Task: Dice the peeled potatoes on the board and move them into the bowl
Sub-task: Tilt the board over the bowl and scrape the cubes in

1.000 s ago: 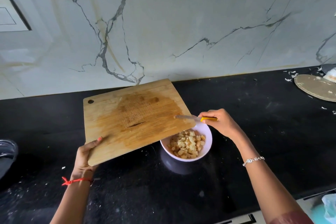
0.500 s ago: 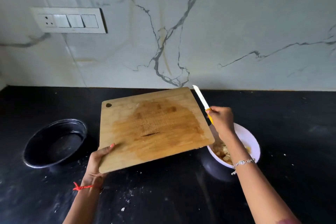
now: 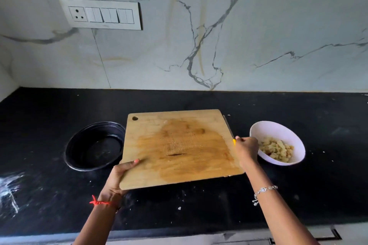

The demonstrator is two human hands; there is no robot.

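Step in hand: transfer looks finished. The board [image 3: 179,149] carries no potato, only a wide damp brown stain and fine knife scoring at its centre. The potato dice [image 3: 276,149] lie heaped in the bowl [image 3: 282,128], which stands on the counter [image 3: 199,215] just right of the board and apart from it. Left hand [image 3: 117,177] grips the board's near-left corner, thumb on top and fingers hidden beneath. The near edge appears lifted off the counter; cannot tell whether the far edge rests. Right hand [image 3: 247,150] is curled round the yellow handle of a knife [image 3: 228,127], whose thin blade points away along the board's right edge. Judgement: the next move calls for lowering the board flat and parking the knife blade-down, clear of the bowl rim. If more potatoes remain, none are in view. Materials: the board is pale wood, rectangular with rounded corners and a hanging hole at far left, likely slick where wet. The bowl is smooth, white and round. The dice are pale yellow, irregular and moist-looking. The counter is polished black stone flecked with white scraps. A shallow round black dish [image 3: 95,145] sits left of the board.
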